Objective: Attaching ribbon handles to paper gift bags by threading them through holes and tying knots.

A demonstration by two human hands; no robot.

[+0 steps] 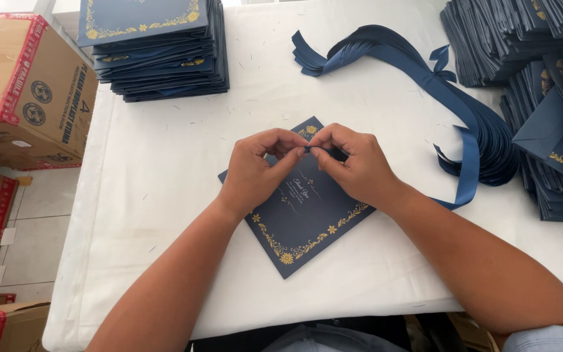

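Note:
A dark blue card (304, 221) with gold floral corners lies tilted on the white table (164, 195). Both hands meet above its upper part. My left hand (255, 168) and my right hand (353, 161) pinch a narrow dark blue ribbon (467, 173) between their fingertips. The ribbon runs from under my right hand out to the right, then curves up along the table. Where the fingertips meet, the ribbon's end is mostly hidden.
A stack of the same blue cards (158, 45) stands at the back left. Piles of blue envelopes (548, 104) fill the right side. A bundle of blue ribbons (386, 52) arcs across the back. Cardboard boxes (21, 85) sit left of the table.

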